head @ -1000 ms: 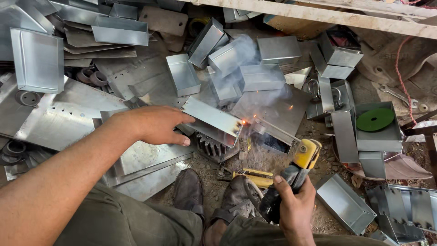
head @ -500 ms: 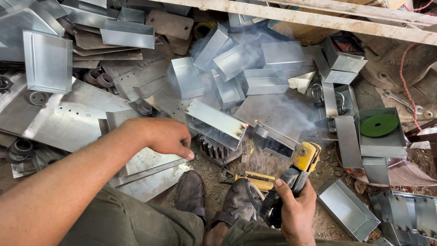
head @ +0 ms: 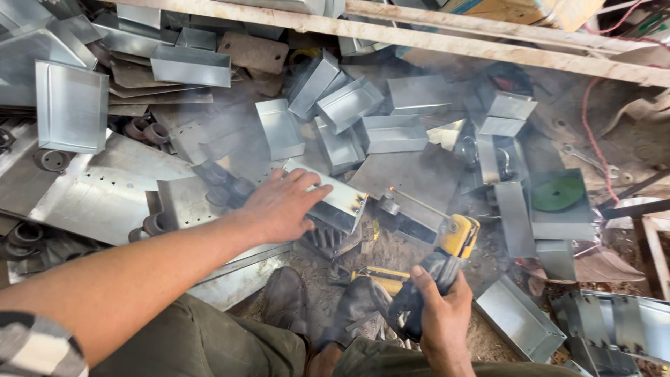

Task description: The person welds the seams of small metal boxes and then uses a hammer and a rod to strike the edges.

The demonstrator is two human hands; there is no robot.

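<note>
- Dirt floor (head: pixel 391 255) littered with folded sheet-metal trays, a wooden beam (head: pixel 488 42) running along the far edge, thin smoke hanging over it all.
- Left hand (head: pixel 279 206) lies flat, fingers spread wide, pressing the metal box (head: pixel 335 202) mid-floor.
- Right hand (head: pixel 440 318) grips tight around the yellow-and-black welding torch (head: pixel 443 262), tip just beside the box's right end.
- Green disc (head: pixel 558 193) sits well apart, right side.

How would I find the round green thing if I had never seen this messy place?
Start at the long pale wooden beam along the top, then drop down its right side to the grey metal boxes. There lies the flat round green disc, the only green and only round flat thing among grey, square-cornered metal.
</note>
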